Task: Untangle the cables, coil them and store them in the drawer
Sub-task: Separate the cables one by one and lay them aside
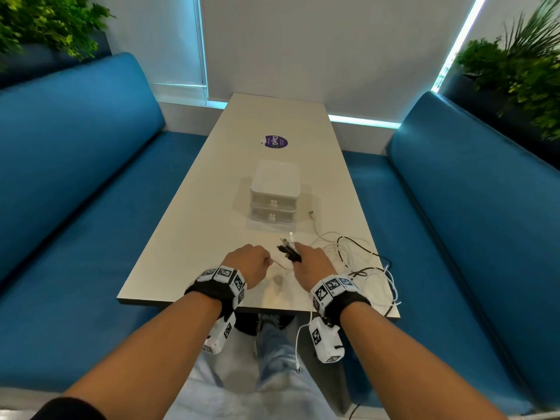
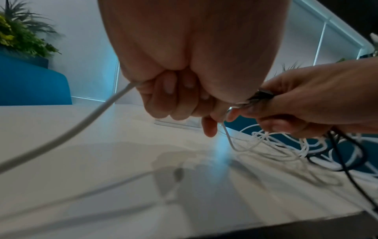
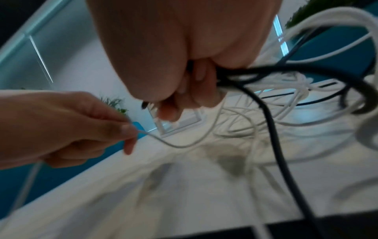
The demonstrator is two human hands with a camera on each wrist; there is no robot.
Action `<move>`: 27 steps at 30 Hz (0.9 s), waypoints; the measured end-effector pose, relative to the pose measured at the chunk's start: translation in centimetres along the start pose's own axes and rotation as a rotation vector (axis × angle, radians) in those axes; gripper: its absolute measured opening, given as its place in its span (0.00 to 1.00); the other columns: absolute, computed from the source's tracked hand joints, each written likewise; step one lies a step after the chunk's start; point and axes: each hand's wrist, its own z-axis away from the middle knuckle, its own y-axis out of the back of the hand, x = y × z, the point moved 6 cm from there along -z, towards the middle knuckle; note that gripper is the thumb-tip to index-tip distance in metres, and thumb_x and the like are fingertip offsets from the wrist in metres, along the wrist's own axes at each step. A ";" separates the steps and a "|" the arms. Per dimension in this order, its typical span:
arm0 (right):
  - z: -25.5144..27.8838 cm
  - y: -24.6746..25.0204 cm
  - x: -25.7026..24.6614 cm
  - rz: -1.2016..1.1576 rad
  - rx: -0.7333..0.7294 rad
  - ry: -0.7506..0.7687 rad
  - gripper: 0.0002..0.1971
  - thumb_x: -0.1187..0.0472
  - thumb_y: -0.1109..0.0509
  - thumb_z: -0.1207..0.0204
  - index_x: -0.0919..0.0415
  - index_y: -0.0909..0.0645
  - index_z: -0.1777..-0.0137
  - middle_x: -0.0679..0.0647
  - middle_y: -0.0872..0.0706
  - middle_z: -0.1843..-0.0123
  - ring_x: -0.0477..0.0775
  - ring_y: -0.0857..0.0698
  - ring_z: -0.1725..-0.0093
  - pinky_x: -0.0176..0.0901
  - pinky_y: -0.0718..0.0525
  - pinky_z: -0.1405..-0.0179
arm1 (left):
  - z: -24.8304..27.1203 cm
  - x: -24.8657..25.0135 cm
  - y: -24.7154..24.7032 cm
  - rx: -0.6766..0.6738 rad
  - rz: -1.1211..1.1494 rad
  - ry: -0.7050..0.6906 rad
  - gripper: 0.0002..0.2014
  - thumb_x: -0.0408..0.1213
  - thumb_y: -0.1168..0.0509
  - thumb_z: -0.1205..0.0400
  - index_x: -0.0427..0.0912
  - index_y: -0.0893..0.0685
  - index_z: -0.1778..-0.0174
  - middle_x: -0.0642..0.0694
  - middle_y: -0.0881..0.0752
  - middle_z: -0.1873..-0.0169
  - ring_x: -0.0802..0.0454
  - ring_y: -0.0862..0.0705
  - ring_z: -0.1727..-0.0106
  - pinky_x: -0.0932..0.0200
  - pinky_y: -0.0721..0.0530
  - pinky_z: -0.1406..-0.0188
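step: untangling | your left hand [image 1: 250, 262] pinched one white cable [image 3: 180, 146] | your right hand [image 1: 312, 263] gripped the bundled plug ends [image 1: 288, 248] | advice: you did best drawing it out slowly, no yanking

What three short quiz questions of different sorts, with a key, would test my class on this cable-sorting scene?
1. True or false: both drawers of the white drawer unit are shut.
2. Which hand grips the bundle of cable ends? A left hand B right hand
3. Fill in: the left hand pinches a thin ___ cable.

Key: 1 true; 2 B; 3 white. The loose tangle lies on the table, to the right of the right hand.
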 end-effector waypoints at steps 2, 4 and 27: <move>0.1 -0.9 -1.0 -0.085 -0.084 0.019 0.13 0.65 0.38 0.22 0.58 0.19 0.41 0.62 0.12 0.49 0.65 0.13 0.51 0.53 0.13 0.53 | -0.3 0.6 0.1 0.010 0.033 -0.021 0.14 0.44 0.45 0.11 0.46 0.14 0.47 0.43 0.13 0.51 0.41 0.15 0.52 0.47 0.16 0.52; 0.0 -1.3 -0.8 -0.123 -0.108 -0.004 0.11 0.66 0.38 0.24 0.56 0.19 0.45 0.61 0.12 0.50 0.63 0.13 0.53 0.52 0.13 0.54 | -0.4 0.7 0.0 0.000 0.074 -0.035 0.13 0.43 0.45 0.12 0.47 0.15 0.49 0.44 0.12 0.51 0.42 0.15 0.54 0.47 0.16 0.52; 0.4 -1.2 -0.2 -0.106 -0.070 -0.045 0.15 0.65 0.32 0.27 0.59 0.18 0.40 0.62 0.12 0.49 0.65 0.14 0.51 0.52 0.14 0.53 | 0.5 -0.3 -0.5 -0.024 0.061 -0.062 0.14 0.45 0.46 0.10 0.44 0.17 0.50 0.42 0.13 0.53 0.41 0.16 0.53 0.48 0.17 0.53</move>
